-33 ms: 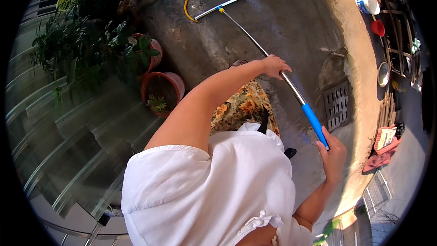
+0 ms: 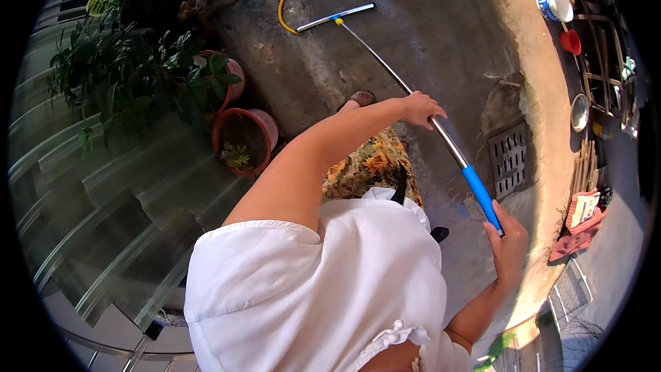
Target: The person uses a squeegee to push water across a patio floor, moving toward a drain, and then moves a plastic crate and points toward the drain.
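Observation:
A long-handled floor squeegee (image 2: 449, 142) slants across the wet-looking concrete floor. Its straight blade (image 2: 358, 10) lies at the far end, with the left tip beside a yellow hose (image 2: 281, 10). My left hand (image 2: 421, 110) is closed around the silver pole about midway along. Lower down and to the right, my right hand (image 2: 508, 244) grips the end of the blue handle sleeve (image 2: 480, 189), its thumb laid along it. One of my feet, in a brown shoe (image 2: 363, 97), shows beyond my left forearm.
Potted plants in terracotta pots (image 2: 265, 127) stand on the left beside glass-like panels (image 2: 76, 241). A slotted drain cover (image 2: 508, 158) is set in the floor at right. Along the right wall are a white bucket (image 2: 555, 5), a red scoop (image 2: 570, 42) and a metal basin (image 2: 580, 112).
The squeegee and both hands have shifted slightly right and toward me. My shoe shows more fully beyond the left forearm.

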Action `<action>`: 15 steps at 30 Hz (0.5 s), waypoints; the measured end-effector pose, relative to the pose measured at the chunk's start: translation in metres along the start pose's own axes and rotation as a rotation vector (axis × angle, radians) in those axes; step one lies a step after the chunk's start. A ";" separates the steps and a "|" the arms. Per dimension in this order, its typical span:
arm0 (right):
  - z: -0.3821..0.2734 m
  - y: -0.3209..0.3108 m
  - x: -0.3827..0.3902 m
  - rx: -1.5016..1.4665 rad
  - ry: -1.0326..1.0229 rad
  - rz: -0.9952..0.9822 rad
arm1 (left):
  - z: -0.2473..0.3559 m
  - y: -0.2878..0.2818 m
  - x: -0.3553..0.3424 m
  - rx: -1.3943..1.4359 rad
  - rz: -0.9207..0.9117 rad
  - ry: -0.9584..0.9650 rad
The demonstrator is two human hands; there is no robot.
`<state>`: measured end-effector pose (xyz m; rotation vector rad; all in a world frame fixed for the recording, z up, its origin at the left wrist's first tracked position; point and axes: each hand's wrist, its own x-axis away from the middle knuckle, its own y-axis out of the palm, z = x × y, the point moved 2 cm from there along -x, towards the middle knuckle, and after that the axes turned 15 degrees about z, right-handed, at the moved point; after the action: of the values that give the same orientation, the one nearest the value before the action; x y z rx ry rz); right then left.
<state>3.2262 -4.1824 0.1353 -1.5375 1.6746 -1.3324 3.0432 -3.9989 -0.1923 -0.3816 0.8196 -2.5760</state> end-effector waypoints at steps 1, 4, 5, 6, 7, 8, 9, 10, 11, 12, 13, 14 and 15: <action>0.025 -0.017 0.019 -0.011 0.001 -0.006 | 0.028 0.021 -0.010 0.028 -0.022 0.019; 0.062 -0.081 0.079 0.041 0.245 0.031 | 0.119 0.088 -0.037 0.161 -0.043 0.137; 0.072 -0.101 0.098 0.050 0.276 0.049 | 0.149 0.106 -0.046 0.199 -0.055 0.169; 0.082 -0.120 0.117 0.061 0.309 0.070 | 0.178 0.121 -0.053 0.239 -0.068 0.205; 0.098 -0.136 0.137 0.069 0.357 0.102 | 0.202 0.137 -0.057 0.241 -0.064 0.212; 0.112 -0.151 0.157 0.077 0.407 0.139 | 0.228 0.151 -0.062 0.326 -0.073 0.252; 0.121 -0.163 0.170 0.122 0.454 0.161 | 0.245 0.160 -0.068 0.409 -0.085 0.285; 0.128 -0.170 0.178 0.124 0.454 0.165 | 0.258 0.165 -0.075 0.408 -0.085 0.289; 0.134 -0.175 0.185 0.079 0.471 0.208 | 0.268 0.169 -0.080 0.309 -0.131 0.297; 0.140 -0.180 0.190 0.034 0.484 0.249 | 0.275 0.172 -0.084 0.210 -0.174 0.303; 0.150 -0.179 0.192 0.003 0.418 0.307 | 0.275 0.169 -0.085 0.201 -0.129 0.320; 0.157 -0.174 0.190 0.005 0.412 0.308 | 0.271 0.163 -0.084 0.199 -0.123 0.321; 0.165 -0.164 0.184 -0.054 0.399 0.347 | 0.261 0.153 -0.083 0.150 -0.085 0.278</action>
<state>3.3983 -4.3891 0.2606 -0.9825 2.1175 -1.4741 3.2587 -4.2016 -0.0883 -0.0124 0.7066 -2.7887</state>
